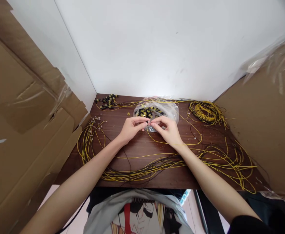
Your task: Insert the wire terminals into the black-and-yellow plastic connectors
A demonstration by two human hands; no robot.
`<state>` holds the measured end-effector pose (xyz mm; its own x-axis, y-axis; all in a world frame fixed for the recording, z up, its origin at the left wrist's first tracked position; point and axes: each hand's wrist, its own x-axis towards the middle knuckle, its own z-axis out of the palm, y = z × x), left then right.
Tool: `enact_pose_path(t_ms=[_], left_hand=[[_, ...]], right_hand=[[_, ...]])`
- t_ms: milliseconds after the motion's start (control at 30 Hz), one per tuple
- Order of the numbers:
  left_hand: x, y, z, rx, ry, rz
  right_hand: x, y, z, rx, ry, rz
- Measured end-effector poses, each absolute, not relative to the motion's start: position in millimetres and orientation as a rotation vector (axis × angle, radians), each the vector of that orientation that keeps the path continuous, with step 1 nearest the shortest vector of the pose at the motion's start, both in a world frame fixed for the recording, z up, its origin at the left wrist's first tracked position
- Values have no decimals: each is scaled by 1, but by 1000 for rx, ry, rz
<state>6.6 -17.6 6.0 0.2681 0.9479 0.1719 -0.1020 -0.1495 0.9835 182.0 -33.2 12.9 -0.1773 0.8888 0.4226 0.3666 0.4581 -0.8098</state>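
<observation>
left hand (132, 128), right hand (168, 130): both pinched narrow on a yellow wire (196, 143) end | above the table (137, 148), before the connector bag (173, 112) | wire likely light, limp; hold near tip

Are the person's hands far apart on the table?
No, the left hand and right hand meet fingertip to fingertip at the middle of the table, just in front of the bag.
</observation>
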Motion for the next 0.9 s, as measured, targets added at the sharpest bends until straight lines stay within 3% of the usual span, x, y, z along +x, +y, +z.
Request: enact_pose_path(t_ms=[600,900], left_hand=[[8,-20,8,1535,937,1090],[7,-18,3,1470,965,1052]], right_hand=[[180,-30,0,-1079,-1643,887],[179,-34,8,-1088,-1772,682]])
